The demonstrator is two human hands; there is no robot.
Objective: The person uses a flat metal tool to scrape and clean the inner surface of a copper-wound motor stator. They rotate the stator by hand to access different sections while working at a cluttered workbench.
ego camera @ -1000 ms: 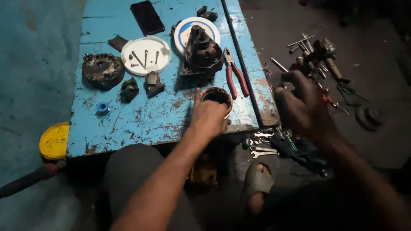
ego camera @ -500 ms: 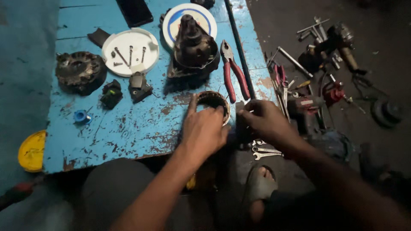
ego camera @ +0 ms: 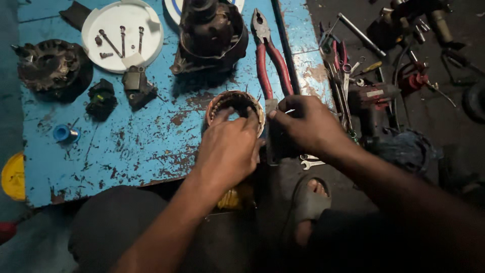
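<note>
A chipped blue board [ego camera: 126, 146] carries the work, with a dark motor housing [ego camera: 212, 35] standing upright at its far edge and a finned black casting [ego camera: 50, 68] near its left edge. A white plate [ego camera: 151, 30] at the far edge holds loose screws [ego camera: 121, 43]. Red-handled pliers [ego camera: 270, 60] lie along the board's right edge, jaws pointing away from the person. Beside them, near the right edge, a ring-shaped stator [ego camera: 235, 103] with copper windings lies flat, its axis pointing straight up. The left hand [ego camera: 227, 149] covers its near rim, fingers curled over and into the opening, gripping it. The right hand [ego camera: 305, 124], just beside the ring, is closed around a dark flat piece [ego camera: 275, 144] at the board's edge.
</note>
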